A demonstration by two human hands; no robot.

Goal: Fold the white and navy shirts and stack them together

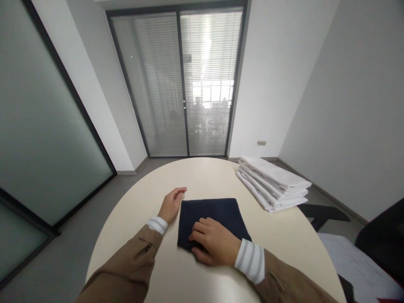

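A navy folded cloth (217, 209) lies flat on the pale round table (135, 223) in front of me. My right hand (215, 241) rests palm down over the cloth's near part, its fingers a little bent and apart, with the thumb by the near edge. Just off the cloth's left edge is my left hand (170, 206), standing on its side with the fingers stretched forward. It holds nothing. Part of the cloth is hidden under my right hand and wrist.
A stack of folded white cloths (273, 183) sits at the table's right edge. Beyond that edge is a black chair (383, 235) with white material (356, 265) near it. A glass door with blinds (208, 84) and walls stand behind the table.
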